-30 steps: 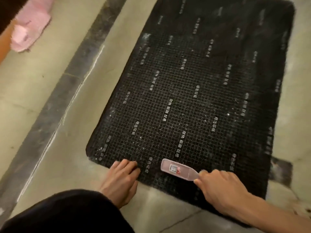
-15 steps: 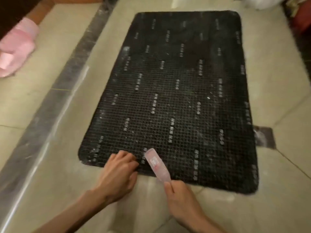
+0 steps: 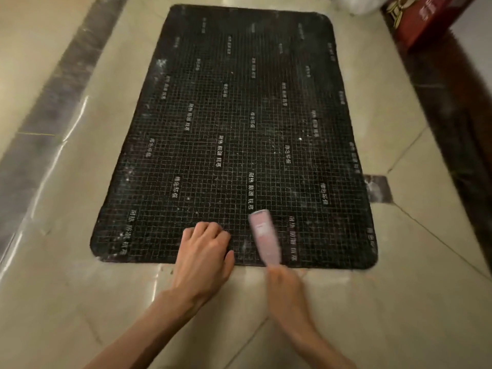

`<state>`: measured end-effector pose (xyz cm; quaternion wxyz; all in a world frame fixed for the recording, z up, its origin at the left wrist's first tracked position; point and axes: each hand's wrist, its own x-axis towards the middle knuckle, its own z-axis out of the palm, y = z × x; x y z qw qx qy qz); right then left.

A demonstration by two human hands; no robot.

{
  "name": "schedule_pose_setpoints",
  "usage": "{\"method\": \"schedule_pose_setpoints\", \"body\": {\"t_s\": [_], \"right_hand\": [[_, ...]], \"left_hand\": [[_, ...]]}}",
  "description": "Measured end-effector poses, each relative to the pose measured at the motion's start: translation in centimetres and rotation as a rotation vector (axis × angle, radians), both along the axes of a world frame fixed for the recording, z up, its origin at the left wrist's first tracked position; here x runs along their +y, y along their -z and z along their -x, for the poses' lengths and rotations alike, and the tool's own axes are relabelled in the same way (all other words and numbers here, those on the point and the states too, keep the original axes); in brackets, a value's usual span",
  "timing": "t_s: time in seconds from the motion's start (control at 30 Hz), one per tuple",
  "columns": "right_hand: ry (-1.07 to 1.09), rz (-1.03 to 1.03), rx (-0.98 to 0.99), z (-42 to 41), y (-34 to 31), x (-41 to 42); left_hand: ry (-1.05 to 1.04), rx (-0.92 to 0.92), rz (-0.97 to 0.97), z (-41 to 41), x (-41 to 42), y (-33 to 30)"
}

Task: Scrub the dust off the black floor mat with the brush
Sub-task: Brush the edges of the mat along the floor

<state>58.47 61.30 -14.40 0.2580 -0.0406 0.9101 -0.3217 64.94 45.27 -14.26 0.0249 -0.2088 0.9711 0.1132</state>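
Note:
The black floor mat [image 3: 239, 129] lies flat on the tiled floor, its grid surface printed with white characters and flecked with pale dust, mostly along the left and right edges. My right hand [image 3: 287, 291] grips the handle of a pink brush [image 3: 263, 235], whose head lies on the mat near the front edge, pointing away from me and blurred by motion. My left hand [image 3: 205, 257] presses on the mat's front edge just left of the brush, fingers curled under at the knuckles.
A dark stone strip [image 3: 53, 107] runs along the floor to the left. A red box [image 3: 426, 20] stands at the far right beside a dark border [image 3: 458, 129]. A small dark inlay tile [image 3: 378, 193] sits by the mat's right edge.
The view has swung so the mat now lies straight ahead. The brush has turned from pointing left to pointing away from me and shifted right along the front edge. My left hand stays put.

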Motion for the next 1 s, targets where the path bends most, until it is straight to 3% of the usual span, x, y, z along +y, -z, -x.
{"method": "schedule_pose_setpoints", "body": {"t_s": [0.13, 0.3, 0.4, 0.47, 0.6, 0.77, 0.87, 1.0], "right_hand": [[-0.084, -0.096, -0.03, 1.3, 0.8, 2.6], [0.347, -0.215, 0.011, 7.8, -1.9, 11.9], [0.404, -0.165, 0.009, 7.8, -2.5, 11.1], [0.355, -0.074, -0.076, 5.7, -2.0, 7.5], [-0.02, -0.032, -0.189, 1.6, -0.4, 2.5], [0.157, -0.082, -0.083, 10.2, -1.0, 8.3], [0.312, -0.05, -0.056, 10.9, -1.5, 7.7], [0.026, -0.021, -0.145, 3.5, -0.1, 3.6]], "left_hand": [[-0.024, -0.026, 0.016, 0.6, 1.5, 0.2], [-0.062, -0.03, 0.034, 0.8, 2.1, 0.1], [-0.081, -0.031, 0.028, 1.0, 2.2, 0.1], [-0.08, -0.03, 0.041, 1.2, 2.5, 0.1], [-0.09, -0.043, 0.064, 1.1, 2.4, -0.1], [-0.084, -0.069, 0.094, 1.5, 2.3, -0.2], [-0.079, -0.083, 0.088, 2.3, 2.6, -0.2], [-0.024, -0.079, 0.064, 4.4, 4.1, -0.1]]}}
